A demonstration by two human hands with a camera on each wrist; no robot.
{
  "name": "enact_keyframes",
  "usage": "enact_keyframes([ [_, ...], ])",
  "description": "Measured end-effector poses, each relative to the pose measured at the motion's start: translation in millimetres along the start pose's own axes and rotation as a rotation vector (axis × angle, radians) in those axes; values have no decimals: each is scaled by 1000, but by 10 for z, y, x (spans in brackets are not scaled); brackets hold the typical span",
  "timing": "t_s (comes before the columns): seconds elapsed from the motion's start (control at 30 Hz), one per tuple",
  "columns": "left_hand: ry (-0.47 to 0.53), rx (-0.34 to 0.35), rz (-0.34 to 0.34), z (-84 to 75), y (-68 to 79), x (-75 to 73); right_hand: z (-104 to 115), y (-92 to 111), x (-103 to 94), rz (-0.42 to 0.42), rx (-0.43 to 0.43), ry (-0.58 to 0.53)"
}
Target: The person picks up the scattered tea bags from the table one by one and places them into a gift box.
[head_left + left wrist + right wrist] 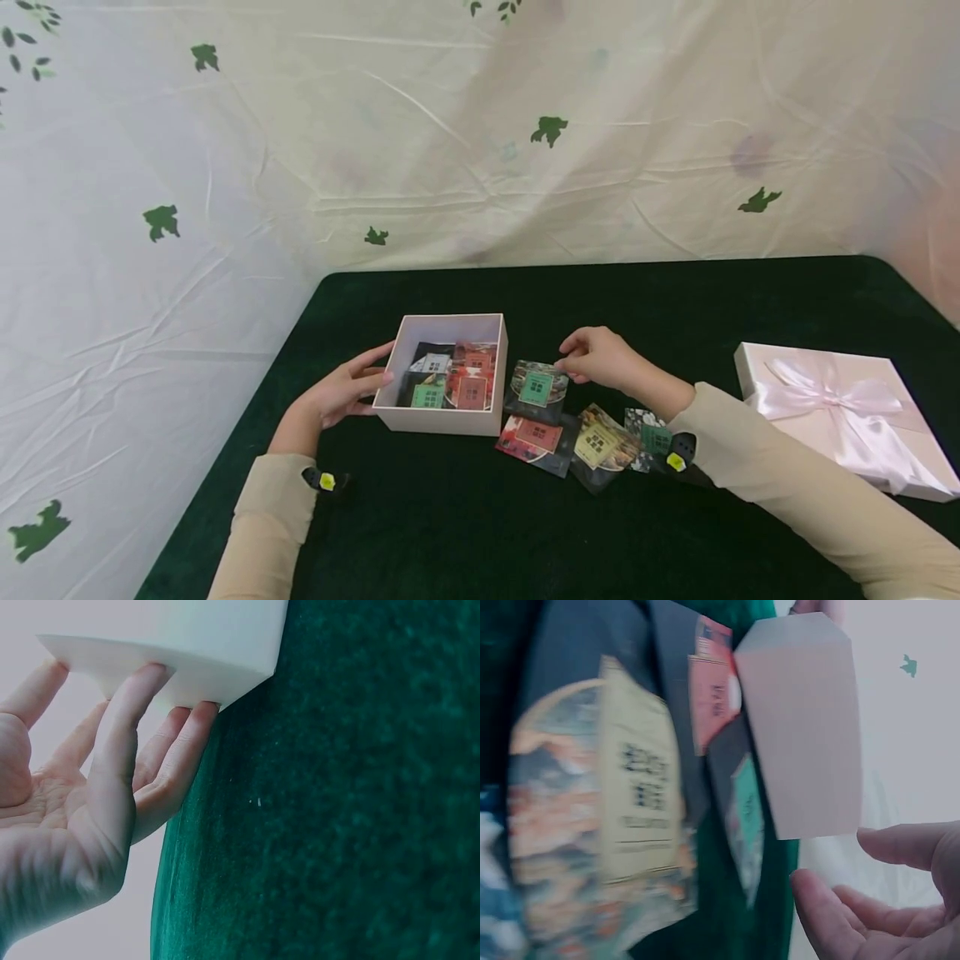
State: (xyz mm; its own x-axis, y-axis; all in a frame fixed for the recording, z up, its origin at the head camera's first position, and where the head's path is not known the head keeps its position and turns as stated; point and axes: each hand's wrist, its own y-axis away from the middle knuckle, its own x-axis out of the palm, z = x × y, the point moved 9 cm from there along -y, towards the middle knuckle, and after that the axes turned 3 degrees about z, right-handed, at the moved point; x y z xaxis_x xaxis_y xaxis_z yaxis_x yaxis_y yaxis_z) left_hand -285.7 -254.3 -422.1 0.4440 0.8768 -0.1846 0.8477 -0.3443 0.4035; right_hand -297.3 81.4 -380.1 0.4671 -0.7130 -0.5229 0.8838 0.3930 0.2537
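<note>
A pale pink open-topped box [446, 422] stands on the dark green cloth, with several flat printed packets [471, 392] inside. The fingertips of my left hand [341, 396] touch the box's left side, fingers spread and fairly straight; the left wrist view shows them against the box's white wall [187, 630]. My right hand [603, 360] is at the upper right corner of a green-labelled packet [537, 387] beside the box. In the right wrist view, thumb and forefinger [817, 907] stand apart with nothing between them, near that packet [746, 802].
A red-labelled packet [536, 437], a yellow-labelled packet [600, 446] and a dark packet with a green label [648, 433] lie overlapping under my right forearm. A pink lid with a satin bow [832, 402] lies at the right. Behind hangs a white curtain [450, 125] with green leaf shapes.
</note>
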Motion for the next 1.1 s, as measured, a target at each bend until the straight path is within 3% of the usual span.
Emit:
enact_keyframes([
  [0.3, 4, -4, -7, 4, -3, -7, -297, 70, 56, 26, 128, -148],
  [0.43, -1, -6, -10, 15, -13, -7, -394, 58, 124, 77, 167, -235],
  [0.57, 0, -13, -19, 26, -13, -16, -435, 38, 205, 147, 162, -315],
  [0.73, 6, -21, -32, 44, -26, -17, -426, 17, 254, 176, 136, -348],
  [1.1, 10, -19, -37, 49, -21, -31, -355, -43, 328, 141, 134, -352],
])
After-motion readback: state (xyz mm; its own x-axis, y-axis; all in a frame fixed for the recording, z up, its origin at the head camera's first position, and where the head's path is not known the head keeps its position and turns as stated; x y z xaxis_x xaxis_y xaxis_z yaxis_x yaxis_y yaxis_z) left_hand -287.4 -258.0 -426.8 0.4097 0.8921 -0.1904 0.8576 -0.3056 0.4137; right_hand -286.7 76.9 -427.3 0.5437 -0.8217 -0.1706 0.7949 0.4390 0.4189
